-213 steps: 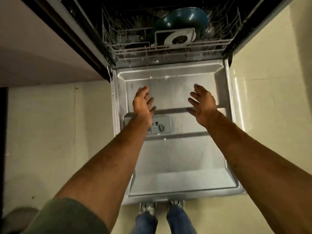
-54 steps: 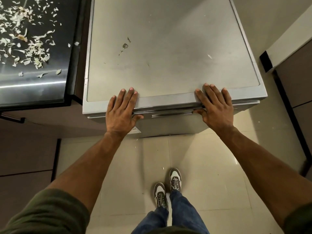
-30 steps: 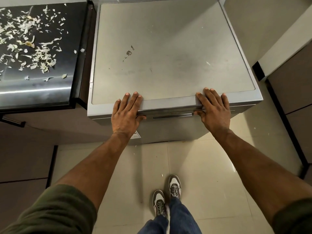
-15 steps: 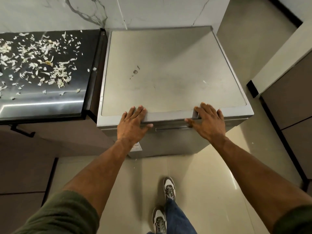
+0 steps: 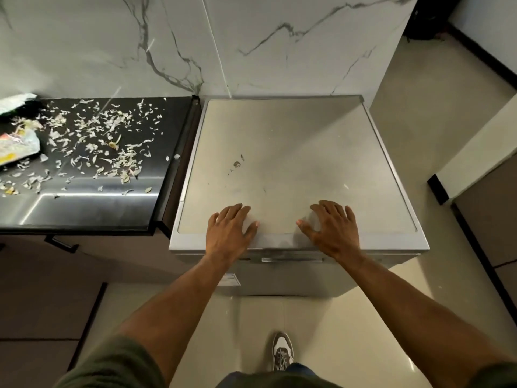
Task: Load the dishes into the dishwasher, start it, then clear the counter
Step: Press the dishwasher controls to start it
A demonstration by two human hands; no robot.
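Now both hands, left hand (image 5: pixel 228 232) and right hand (image 5: pixel 333 231), lie flat, fingers (image 5: pixel 327 207) wallward, atop dishwasher (image 5: pixel 293 152).

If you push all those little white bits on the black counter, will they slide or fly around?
The bits look thin, curled and very light, so a push would probably scatter them. The counter is glossy, so they should slide easily. Some lie near its right edge and could drop off.

Single head view, looking steeply down, close over dishwasher (image 5: pixel 293 163) top; counter (image 5: pixel 84 203) at left.
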